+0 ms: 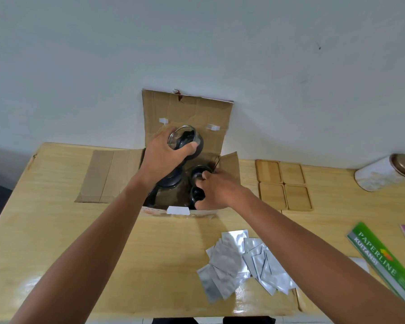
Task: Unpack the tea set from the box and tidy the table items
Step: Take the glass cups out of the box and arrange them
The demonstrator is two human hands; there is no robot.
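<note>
the left hand (165, 152) grips a round glass cup with a dark base (185, 141), its fingers curled around the cup, and holds it above the open brown cardboard box (187, 113). the right hand (216, 191) is inside the box, its fingers curled at a dark round cup (198, 174); i cannot tell if it holds it. four wooden coasters (283, 184) lie just beside the box on the light wooden table (56, 230), silver foil sachets (241, 260) nearer.
</note>
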